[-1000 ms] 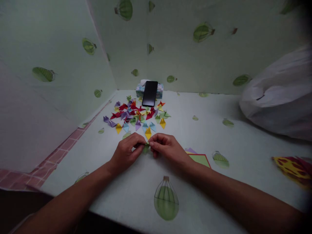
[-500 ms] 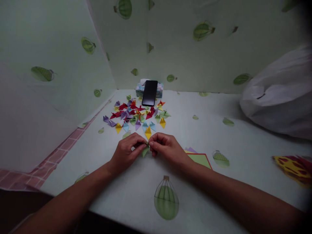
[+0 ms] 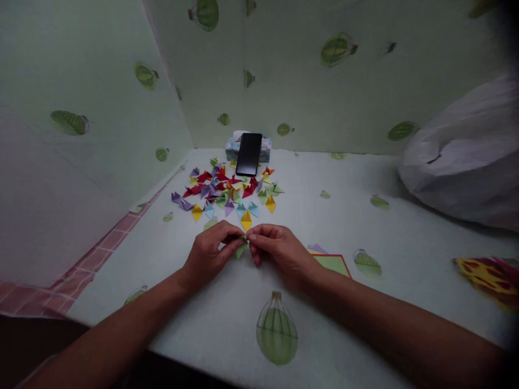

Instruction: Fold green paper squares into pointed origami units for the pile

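head view: the left hand (image 3: pixel 213 249) and right hand (image 3: pixel 281 249) have thumb and fingertips pinched together on a green folded paper (image 3: pixel 240 250) between them, over the white table (image 3: pixel 203 329), near colourful folded pieces (image 3: pixel 229 192). behind, a phone (image 3: pixel 248 154) leans against a tissue box (image 3: pixel 231 151) by the balloon-printed wall (image 3: pixel 292 92).

A: Is there any lettering to read?
B: No, none is legible. The phone (image 3: pixel 248 154), upper centre of the frame, looks blank and dark; the tissue box (image 3: pixel 232 152) behind it is patterned, without readable words.
A: And the white bag (image 3: pixel 466 173), far right?
B: One small dark mark (image 3: pixel 434 160), unreadable.
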The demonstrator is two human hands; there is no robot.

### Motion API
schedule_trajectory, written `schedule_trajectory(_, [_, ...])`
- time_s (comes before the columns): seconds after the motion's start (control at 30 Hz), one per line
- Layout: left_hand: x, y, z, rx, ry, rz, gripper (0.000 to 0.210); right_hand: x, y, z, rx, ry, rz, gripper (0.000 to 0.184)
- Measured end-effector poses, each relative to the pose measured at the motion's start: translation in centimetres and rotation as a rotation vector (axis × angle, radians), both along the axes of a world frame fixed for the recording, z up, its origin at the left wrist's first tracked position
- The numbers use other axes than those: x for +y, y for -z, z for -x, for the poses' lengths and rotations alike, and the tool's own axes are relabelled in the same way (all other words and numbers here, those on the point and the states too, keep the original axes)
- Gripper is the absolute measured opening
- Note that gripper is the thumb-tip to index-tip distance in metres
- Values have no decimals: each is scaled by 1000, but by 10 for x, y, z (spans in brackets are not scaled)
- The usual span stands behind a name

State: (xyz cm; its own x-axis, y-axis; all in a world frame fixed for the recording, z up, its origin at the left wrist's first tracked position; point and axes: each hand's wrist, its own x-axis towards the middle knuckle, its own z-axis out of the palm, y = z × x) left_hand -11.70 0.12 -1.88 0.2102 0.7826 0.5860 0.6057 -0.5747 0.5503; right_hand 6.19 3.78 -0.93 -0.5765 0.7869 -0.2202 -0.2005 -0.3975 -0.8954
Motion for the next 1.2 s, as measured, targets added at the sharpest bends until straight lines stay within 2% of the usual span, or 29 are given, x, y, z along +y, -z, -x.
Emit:
schedule_trajectory(0.17, [0,0,1,24,29,-10,6,1,3,1,55,3,31,19])
schedule_trajectory(0.33, [0,-1,1,-5,24,0,3,3,2,-1,-28,-25,-134,13])
schedule_trajectory(0.47, [0,-2,0,-18,8,-1,1,6,1,-2,-148,-43,-379,7])
schedule_trajectory(0.7, [-1,-2,1,-7,17,7,0,10,3,-7,-374,9,-1051,8])
schedule_trajectory(0.8, [0,-3,0,-9,23,9,1,11,4,-8,-416,22,-1226,8])
schedule_trajectory(0.9, [-1,-4,0,-6,38,20,2,11,6,-8,-447,28,-1290,8])
schedule_trajectory(1.2, [-1,-4,1,-3,48,21,4,11,8,-9,-450,51,-1360,13])
